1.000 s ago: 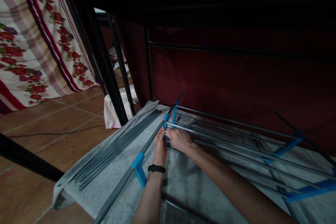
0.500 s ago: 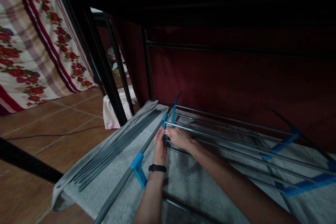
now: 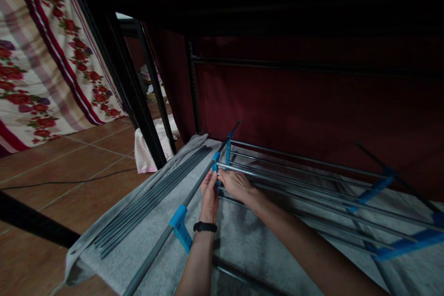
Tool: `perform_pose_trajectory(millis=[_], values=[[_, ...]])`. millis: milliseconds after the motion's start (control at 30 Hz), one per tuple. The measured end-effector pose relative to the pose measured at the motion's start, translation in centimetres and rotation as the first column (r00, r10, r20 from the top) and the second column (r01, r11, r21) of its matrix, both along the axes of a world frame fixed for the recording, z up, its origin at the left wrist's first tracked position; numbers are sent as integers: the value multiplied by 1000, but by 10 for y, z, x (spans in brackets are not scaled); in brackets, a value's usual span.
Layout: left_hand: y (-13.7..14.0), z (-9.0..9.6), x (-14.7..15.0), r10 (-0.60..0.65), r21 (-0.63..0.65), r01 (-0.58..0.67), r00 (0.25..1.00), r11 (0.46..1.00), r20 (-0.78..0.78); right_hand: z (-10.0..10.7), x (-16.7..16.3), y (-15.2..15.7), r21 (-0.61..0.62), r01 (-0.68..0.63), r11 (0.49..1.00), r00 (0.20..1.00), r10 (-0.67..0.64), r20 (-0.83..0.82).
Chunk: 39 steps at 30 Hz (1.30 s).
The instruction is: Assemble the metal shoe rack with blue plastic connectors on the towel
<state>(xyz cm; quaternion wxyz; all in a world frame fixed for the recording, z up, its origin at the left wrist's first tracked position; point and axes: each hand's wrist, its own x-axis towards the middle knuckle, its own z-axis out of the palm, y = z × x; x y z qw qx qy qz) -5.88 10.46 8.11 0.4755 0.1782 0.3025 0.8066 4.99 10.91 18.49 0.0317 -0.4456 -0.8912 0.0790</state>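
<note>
Blue bracket (image 3: 215, 165) on a gray pole (image 3: 198, 185), left hand (image 3: 209, 194) gripping it

The right hand (image 3: 236, 184) pinches a thin rod (image 3: 218, 174) at the bracket. A near bracket (image 3: 178, 217) sits on the same pole; loose rods (image 3: 152, 199) lie left on gray cloth (image 3: 142, 240); dark red fabric (image 3: 312, 111) hangs far behind.

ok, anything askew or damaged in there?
No visible damage on the rack. Slightly untidy: the grey towel is rucked along its left edge instead of lying flat, and a black cable lies across the floor.
</note>
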Motion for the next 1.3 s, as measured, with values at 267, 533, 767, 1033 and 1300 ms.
perform_pose_trajectory(millis=[267, 533, 767, 1033, 1300], values=[[-1, 1, -2, -18, 24, 20, 998, 1000, -65, -2, 0, 3, -17, -20, 1000, 1000, 21, 20], [-4, -5, -2, -24, 41, 30, 990, 999, -139, -5, 3, 5, -25, -40, 999, 999, 41, 30], [-5, -6, -2, -11, 44, 19, 985, 999, -172, -10, 4, 7, -39, -45, 998, 998, 46, 30], [-6, -5, 1, 3, 7, -1, 981, 1000, -192, -19, 2, 9, -54, -24, 998, 998, 28, 59], [-12, -12, 0, 5, -17, -8, 985, 1000, -171, -21, 7, 9, -72, -15, 997, 998, 20, 67]])
